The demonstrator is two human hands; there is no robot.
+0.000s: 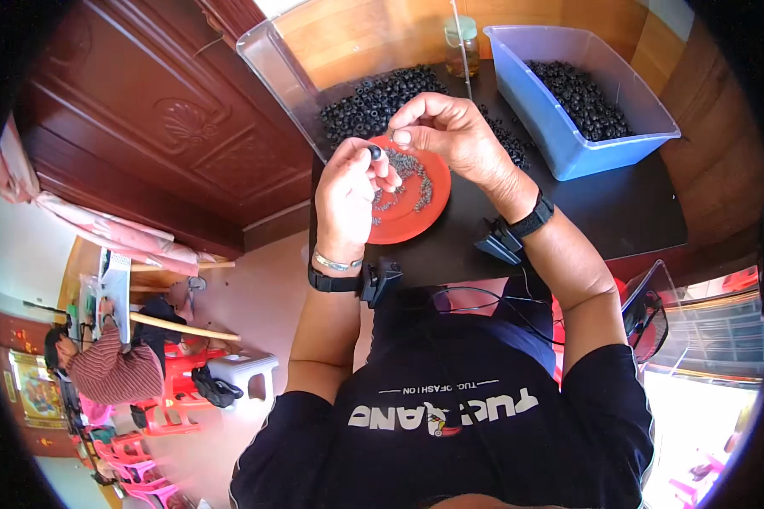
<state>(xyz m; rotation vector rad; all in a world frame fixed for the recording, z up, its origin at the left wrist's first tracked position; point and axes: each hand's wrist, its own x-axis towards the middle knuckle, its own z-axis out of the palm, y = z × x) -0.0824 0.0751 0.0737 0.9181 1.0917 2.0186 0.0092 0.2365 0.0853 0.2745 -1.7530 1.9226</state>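
Observation:
My left hand point(348, 199) is raised over a round red dish point(429, 208) and pinches a small black ring point(374, 153) between thumb and fingertips. My right hand point(450, 127) hovers just above and to the right, fingers curled, pinching something tiny that I cannot make out. The dish holds several small grey metal pieces point(412, 165). Behind the hands lies a heap of black rings point(378, 97) on the black table point(620, 212).
A blue plastic bin point(569, 136) with black rings stands at the right back. A clear plastic wall point(280, 72) borders the heap on the left. A small glass jar point(463, 47) stands behind. Far left, another person sits near red stools and a white stool point(242, 369).

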